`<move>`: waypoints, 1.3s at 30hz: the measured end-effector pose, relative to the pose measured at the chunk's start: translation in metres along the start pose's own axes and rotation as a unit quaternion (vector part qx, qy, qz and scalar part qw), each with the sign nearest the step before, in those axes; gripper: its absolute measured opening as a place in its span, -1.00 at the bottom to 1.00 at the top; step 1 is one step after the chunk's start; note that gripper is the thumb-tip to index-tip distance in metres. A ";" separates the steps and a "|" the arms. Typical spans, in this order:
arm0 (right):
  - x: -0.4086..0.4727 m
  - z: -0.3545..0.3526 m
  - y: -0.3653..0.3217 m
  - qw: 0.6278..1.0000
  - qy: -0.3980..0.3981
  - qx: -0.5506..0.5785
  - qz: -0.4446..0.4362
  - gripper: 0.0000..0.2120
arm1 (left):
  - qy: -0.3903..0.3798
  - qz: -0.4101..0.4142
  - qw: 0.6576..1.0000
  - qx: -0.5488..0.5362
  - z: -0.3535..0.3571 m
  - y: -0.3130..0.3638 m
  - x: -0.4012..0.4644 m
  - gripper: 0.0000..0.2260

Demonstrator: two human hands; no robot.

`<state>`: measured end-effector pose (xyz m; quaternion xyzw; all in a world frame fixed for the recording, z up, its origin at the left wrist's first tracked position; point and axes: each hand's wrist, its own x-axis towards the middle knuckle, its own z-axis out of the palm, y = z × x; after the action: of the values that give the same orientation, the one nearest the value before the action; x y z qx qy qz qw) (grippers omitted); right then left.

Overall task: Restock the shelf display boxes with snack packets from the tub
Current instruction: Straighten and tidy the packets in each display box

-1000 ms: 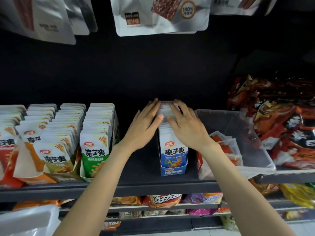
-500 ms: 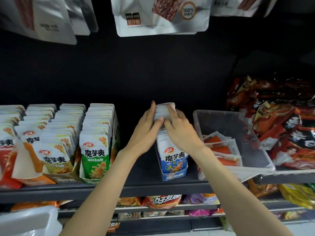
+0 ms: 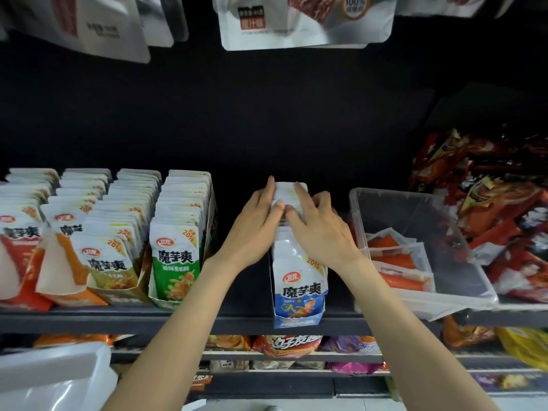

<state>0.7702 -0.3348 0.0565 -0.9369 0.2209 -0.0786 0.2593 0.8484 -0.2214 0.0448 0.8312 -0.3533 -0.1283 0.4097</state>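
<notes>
- While only the head view is given, it looks down on a dark shelf (image 3: 237, 320) whose front edge runs across the frame.
- Near the middle of that front edge stands a blue display box (image 3: 298, 317), its row of blue snack packets (image 3: 301, 280) upright and running back toward the rear of the shelf.
- Both hands lie on top of that row, toward its far end, with the thumbs meeting over the packet tops.
- With its fingers straight and close together, the left hand (image 3: 255, 229) presses along the left side of the packets.
- On the right side, the right hand (image 3: 318, 229) lies with its index finger stretched over the packet tops and the other fingers bent down the far side; whether they pinch a packet I cannot tell.
- Just to the right of the box, at the right end of the shelf, sits a clear plastic tub (image 3: 421, 295) holding a few orange packets (image 3: 397, 259) lying flat.
- Beyond the tub, a heap of red snack bags (image 3: 498, 209) fills the right corner.
- Toward the left end of the shelf stand full display boxes: a green row (image 3: 178, 256), then an olive row (image 3: 109, 262), then orange and red ones at the edge.
- Large white pouches (image 3: 302, 22) hang above.
- Below the front edge, a lower shelf (image 3: 290, 355) carries more bags.
</notes>
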 end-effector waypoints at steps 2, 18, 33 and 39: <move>-0.001 -0.002 0.000 0.998 -0.015 0.055 0.001 -0.44 | 0.006 0.002 0.998 -0.069 -0.002 0.005 -0.009 -0.51; -0.083 0.019 0.025 0.860 -0.046 0.508 -0.003 -0.29 | 0.023 -0.052 0.943 -0.328 0.039 0.023 -0.072 -0.25; -0.082 0.034 0.021 0.879 0.003 0.472 -0.066 -0.20 | 0.139 -0.020 0.935 -0.327 0.043 0.016 -0.058 -0.47; -0.088 0.045 0.027 0.897 0.012 0.434 -0.077 -0.32 | 0.079 -0.009 0.932 -0.354 0.043 0.008 -0.075 -0.26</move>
<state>0.6938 -0.2954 0.0009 -0.7441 0.0956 -0.1976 0.6310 0.7689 -0.1976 0.0185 0.6426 -0.2438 -0.1830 0.7029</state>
